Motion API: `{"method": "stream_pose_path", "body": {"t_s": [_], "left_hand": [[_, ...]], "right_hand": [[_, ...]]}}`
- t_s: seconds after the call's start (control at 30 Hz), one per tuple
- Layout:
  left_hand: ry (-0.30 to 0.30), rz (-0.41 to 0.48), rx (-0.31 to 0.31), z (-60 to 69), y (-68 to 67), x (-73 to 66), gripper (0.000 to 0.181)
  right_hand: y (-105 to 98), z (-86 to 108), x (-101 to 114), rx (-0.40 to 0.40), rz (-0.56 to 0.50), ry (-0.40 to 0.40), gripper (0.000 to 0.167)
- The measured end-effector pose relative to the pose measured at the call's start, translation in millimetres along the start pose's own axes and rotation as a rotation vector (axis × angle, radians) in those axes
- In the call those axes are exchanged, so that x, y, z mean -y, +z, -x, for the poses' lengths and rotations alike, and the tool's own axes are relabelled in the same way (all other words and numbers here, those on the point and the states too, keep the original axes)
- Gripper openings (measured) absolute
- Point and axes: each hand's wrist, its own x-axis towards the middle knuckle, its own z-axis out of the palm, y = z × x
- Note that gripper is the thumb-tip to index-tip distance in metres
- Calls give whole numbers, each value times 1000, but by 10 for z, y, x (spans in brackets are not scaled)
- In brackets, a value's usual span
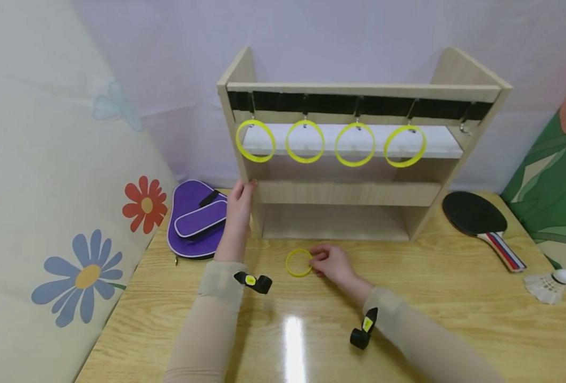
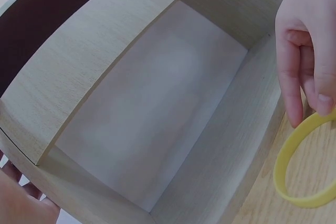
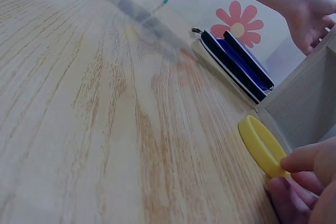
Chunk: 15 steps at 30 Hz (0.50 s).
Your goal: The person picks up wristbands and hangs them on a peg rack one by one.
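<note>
My right hand (image 1: pixel 332 263) pinches a yellow ring (image 1: pixel 286 264) between thumb and fingers, low over the table in front of a wooden shelf unit (image 1: pixel 350 193). The right wrist view shows the thumb and fingertips on the near edge of the ring (image 3: pixel 257 142). With its thumb at the front edge, my left hand (image 1: pixel 240 205) grips the unit's left side panel; its fingers are partly hidden behind the panel in the left wrist view. Several more yellow rings, such as the leftmost ring (image 1: pixel 238 146), hang from hooks along a black strip (image 1: pixel 331 103).
A bare hook (image 1: pixel 464 127) is at the strip's right end. Left of the unit lies a purple paddle case (image 1: pixel 180 223). On the right are a black table tennis paddle (image 1: pixel 474 213) and a shuttlecock (image 1: pixel 546 287). All stand on a wooden table (image 1: pixel 436 287).
</note>
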Motion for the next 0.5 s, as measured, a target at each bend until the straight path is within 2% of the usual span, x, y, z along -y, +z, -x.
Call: {"method": "stream_pose_path", "body": {"t_s": [0.17,0.5], "left_hand": [[-5,0,5,-3,-2,-1,33],[-19,4,1,8,3,-15,30]], "right_hand": [[0,10,4,-13,24,-11,26],[4,27,-29,-35,13,-7,31]]}}
